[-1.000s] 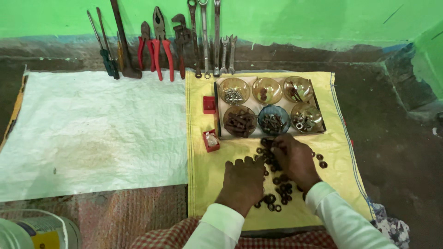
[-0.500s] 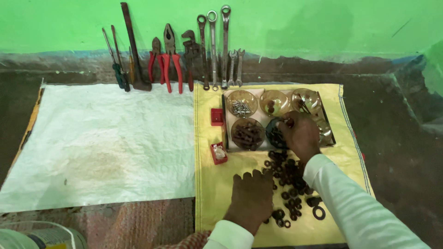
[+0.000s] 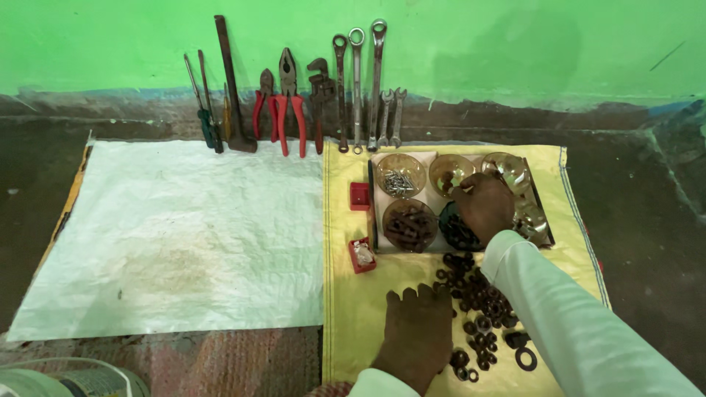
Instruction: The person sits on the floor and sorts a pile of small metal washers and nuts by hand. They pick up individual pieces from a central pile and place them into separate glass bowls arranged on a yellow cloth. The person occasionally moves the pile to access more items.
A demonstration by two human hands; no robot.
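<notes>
Scattered pile of dark metal nuts and washers (image 3: 482, 309) spread across the yellow woven sack (image 3: 353, 301) on the floor, just below the tray of small glass bowls (image 3: 401, 175). Left hand (image 3: 415, 334) pressed flat on the sack at the pile's left edge, fingers loosely spread, holding nothing. Right hand (image 3: 482, 206) up over the bowls, fingers curled downward; whether anything is pinched, cannot tell. Two small red boxes (image 3: 360, 254) left of the tray. White sack (image 3: 176, 235) alongside. Spanners and red-handled pliers (image 3: 290, 103) lined against the green wall.

Head camera (worn) looks steeply down, close above the yellow mat (image 3: 412, 287).
</notes>
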